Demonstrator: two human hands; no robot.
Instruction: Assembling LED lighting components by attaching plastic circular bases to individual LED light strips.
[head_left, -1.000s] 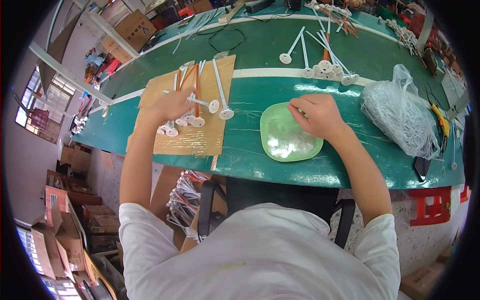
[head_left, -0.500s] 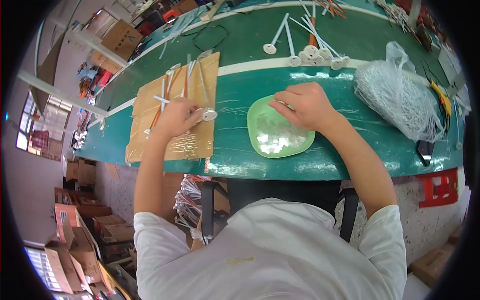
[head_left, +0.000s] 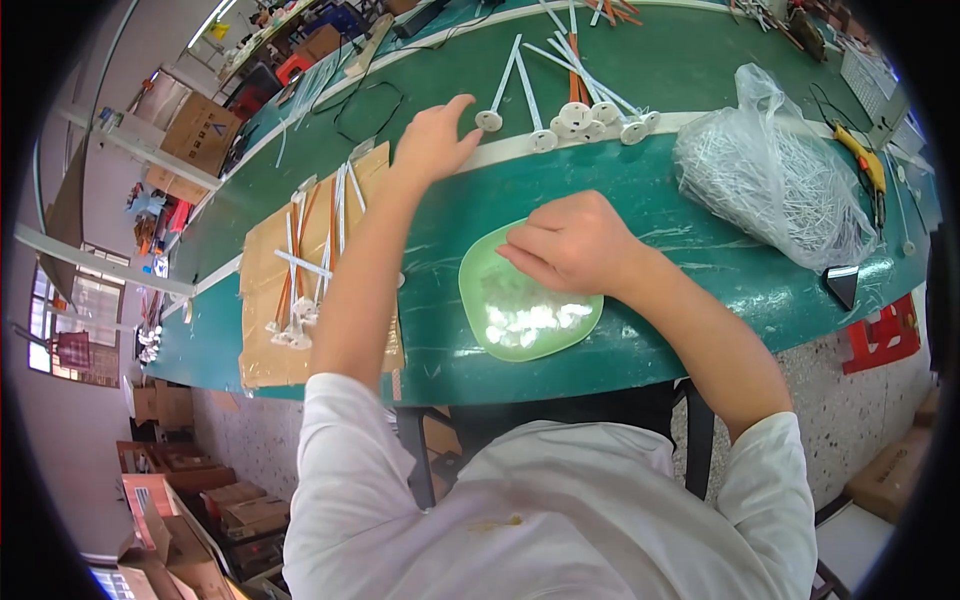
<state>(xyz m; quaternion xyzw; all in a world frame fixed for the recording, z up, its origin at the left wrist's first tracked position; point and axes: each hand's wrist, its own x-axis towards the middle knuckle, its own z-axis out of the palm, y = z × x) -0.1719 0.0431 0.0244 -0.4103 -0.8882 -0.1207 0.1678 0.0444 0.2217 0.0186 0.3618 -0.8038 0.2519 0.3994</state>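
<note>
Above the glossy, rounded green dish (head_left: 475,292), the right hand (head_left: 576,240) bunches its fingers, any hold unclear; beyond the dish, the left hand (head_left: 436,142) spreads near a slim, disc-ended stick (head_left: 503,80).

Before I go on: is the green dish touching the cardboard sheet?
Apart: the head view shows green tabletop between the green dish and the cardboard sheet.

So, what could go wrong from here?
The left hand is close to the white and orange sticks with round white disc ends; several cross, so catching one could drag others out of place.

The right hand is over the rounded green bowl; bumping its rim might spill the small shiny pieces.

The dark, pointed flat object lies near the front edge of the glossy green tabletop, where a stray elbow might knock it off.
</note>
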